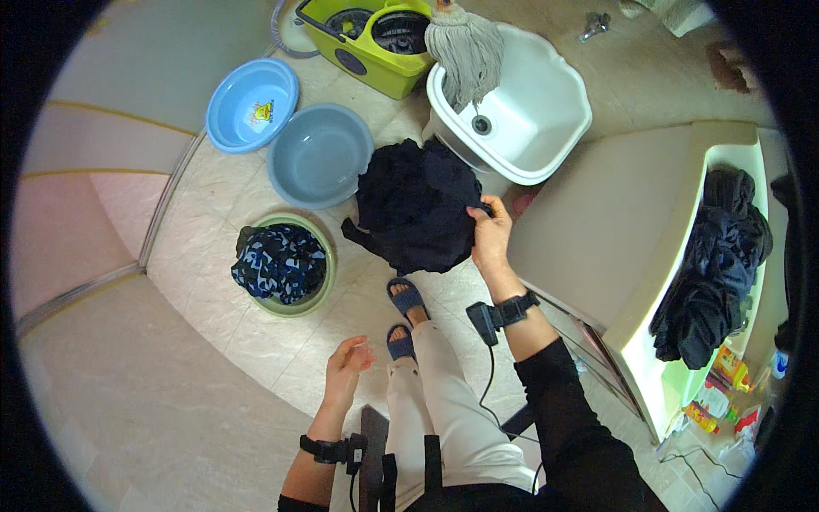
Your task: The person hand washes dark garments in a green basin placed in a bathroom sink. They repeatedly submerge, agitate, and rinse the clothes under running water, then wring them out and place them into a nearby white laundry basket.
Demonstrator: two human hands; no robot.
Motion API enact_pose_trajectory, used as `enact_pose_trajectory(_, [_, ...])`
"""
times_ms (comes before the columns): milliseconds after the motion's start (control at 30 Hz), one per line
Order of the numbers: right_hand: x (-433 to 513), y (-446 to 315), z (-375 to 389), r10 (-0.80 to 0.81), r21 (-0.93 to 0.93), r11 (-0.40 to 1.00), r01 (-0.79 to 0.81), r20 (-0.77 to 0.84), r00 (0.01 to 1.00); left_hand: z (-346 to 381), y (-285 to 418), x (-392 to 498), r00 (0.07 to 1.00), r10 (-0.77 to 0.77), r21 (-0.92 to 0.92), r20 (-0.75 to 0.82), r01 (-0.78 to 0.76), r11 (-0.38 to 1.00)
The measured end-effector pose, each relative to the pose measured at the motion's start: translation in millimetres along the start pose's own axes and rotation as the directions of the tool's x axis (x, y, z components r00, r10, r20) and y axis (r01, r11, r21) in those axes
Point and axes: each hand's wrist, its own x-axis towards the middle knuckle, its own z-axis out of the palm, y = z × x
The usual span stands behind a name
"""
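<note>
My right hand [491, 232] grips the edge of a black garment [416, 208], thumb on top and fingers folded around the cloth. The garment hangs spread out in front of me, a strap-like end sticking out at its lower left; whether it touches the floor I cannot tell. It covers part of the grey basin's [320, 157] right rim from this angle. Lower down, beside my left knee, my left hand [349, 365] holds nothing, its fingers loosely curled and apart. A green basin [329, 275] on the floor holds a blue-and-black patterned garment [281, 262].
A blue basin [240, 89] stands beside the grey one. Behind are a lime-green mop bucket [390, 70], a string mop [467, 54] and a white mop sink [540, 121]. At right, dark clothes [710, 269] lie in a laundry sink [646, 288], with bottles [729, 368] nearby.
</note>
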Motion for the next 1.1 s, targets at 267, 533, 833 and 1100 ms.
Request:
enact_pose_trajectory(267, [2, -18, -9, -0.151, -0.583, 0.803, 0.121, -0.003, 0.989, 2, 6, -3, 0.997, 0.051, -0.052, 0.049, -0.048, 0.997])
enact_pose_trajectory(533, [-34, -78, 7, 0.041, 0.121, 0.992, -0.034, -0.059, 0.997, 4, 25, -12, 0.990, 0.095, 0.117, 0.100, -0.107, 0.987])
enact_pose_trajectory(833, [-103, -183, 24, 0.032, 0.246, 0.968, -0.049, 0.075, 0.997, 17, 42, -7, 0.931, 0.335, 0.403, 0.148, -0.366, 0.839])
enact_pose_trajectory(1100, [-135, -278, 56, -0.138, 0.400, 0.914, 0.065, 0.157, 0.978, 57, 81, -21, 0.785, 0.574, 0.496, 0.234, -0.604, 0.623])
